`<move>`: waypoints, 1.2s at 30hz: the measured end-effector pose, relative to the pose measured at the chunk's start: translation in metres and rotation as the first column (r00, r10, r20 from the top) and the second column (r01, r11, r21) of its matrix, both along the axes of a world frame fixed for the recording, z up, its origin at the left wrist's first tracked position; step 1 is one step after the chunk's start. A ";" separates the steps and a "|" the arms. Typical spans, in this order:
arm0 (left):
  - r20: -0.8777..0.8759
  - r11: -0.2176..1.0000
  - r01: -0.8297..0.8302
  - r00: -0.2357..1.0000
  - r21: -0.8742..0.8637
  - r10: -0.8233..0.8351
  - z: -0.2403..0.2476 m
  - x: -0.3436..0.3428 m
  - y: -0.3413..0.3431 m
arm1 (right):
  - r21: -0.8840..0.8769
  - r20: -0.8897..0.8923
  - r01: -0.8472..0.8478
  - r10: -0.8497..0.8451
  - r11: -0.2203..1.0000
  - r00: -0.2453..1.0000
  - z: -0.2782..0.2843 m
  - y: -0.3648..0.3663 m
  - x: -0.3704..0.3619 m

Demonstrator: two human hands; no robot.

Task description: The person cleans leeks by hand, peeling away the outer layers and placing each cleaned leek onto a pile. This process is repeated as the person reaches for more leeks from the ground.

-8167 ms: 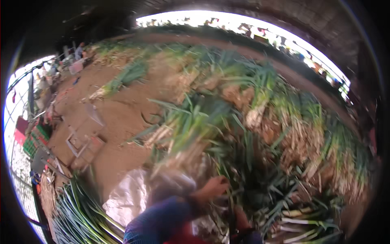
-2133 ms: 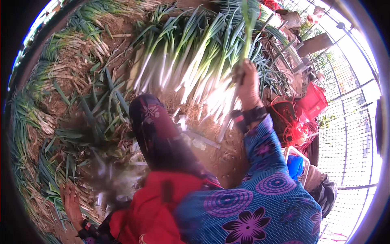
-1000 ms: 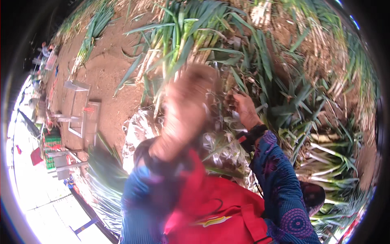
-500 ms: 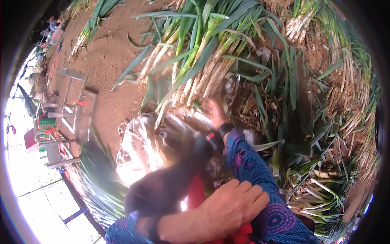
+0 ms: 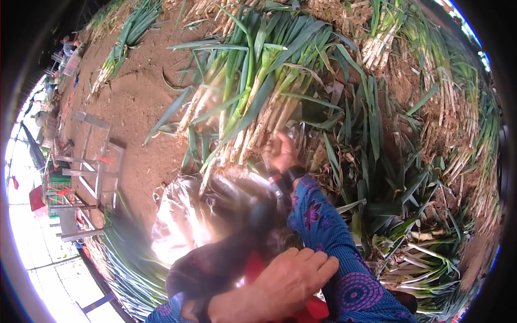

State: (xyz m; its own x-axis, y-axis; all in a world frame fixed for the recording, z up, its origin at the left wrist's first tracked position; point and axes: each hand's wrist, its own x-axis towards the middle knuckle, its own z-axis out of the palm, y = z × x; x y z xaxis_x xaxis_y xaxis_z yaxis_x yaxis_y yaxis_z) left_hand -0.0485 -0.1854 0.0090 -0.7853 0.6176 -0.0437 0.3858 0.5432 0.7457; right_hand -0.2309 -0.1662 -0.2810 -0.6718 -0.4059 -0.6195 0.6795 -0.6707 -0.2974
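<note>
A pile of long green-and-white leeks (image 5: 237,107) lies in front of me, root ends toward me. My right hand (image 5: 281,152) is at the roots on the right side of the pile, its fingers curled in; whatever is between them is hidden. Nearer to me, my left hand (image 5: 291,277) is closed, with its knuckles up, beside my right forearm (image 5: 323,226). Its palm side is out of sight, so I cannot see what it grips. Below the leek roots sits a pale, shiny plastic sheet or bag (image 5: 180,215), bright with glare.
Dark loose leaves (image 5: 377,188) cover the ground at the right, with more leeks (image 5: 447,102) beyond. At the lower right lies a heap of trimmed stalks (image 5: 425,269). A metal frame (image 5: 94,167) stands on bare soil to the left, and green leek tops (image 5: 132,264) lie near it.
The view has shifted slightly, and the pile sits a little lower and further left. My right hand's fingers look more curled at the roots. My left hand stays closed.
</note>
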 end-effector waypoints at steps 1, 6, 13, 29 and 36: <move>0.001 1.000 0.001 1.000 0.007 -0.001 -0.005 0.004 0.000 | 0.001 -0.045 0.034 -0.034 0.999 0.998 -0.003 0.015 0.002; -0.046 0.998 0.048 0.998 -0.032 -0.049 -0.016 0.018 0.007 | 0.068 -0.116 -0.014 0.022 0.998 0.993 -0.001 0.128 0.018; -0.075 0.999 0.003 0.997 -0.054 -0.007 -0.029 0.032 0.008 | 0.160 -0.045 -0.041 0.049 0.986 0.998 0.030 0.253 0.139; 0.914 0.835 -0.540 0.383 0.103 0.135 -0.159 0.046 0.062 | -0.154 0.061 0.019 -0.009 0.988 0.998 0.263 0.284 0.422; 0.979 0.403 -0.896 0.140 0.188 -0.145 -0.195 0.060 0.147 | 0.052 0.070 -0.032 0.029 0.998 0.997 0.293 0.296 0.482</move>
State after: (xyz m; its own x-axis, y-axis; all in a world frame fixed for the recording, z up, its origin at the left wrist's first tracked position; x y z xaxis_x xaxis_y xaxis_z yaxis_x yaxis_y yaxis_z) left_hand 0.0118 -0.0381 -0.1859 -0.6451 0.4021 -0.6497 -0.7469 -0.5113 0.4252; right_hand 0.2510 0.1293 0.0120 -0.6142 -0.3907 -0.6856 0.7196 -0.6339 -0.2835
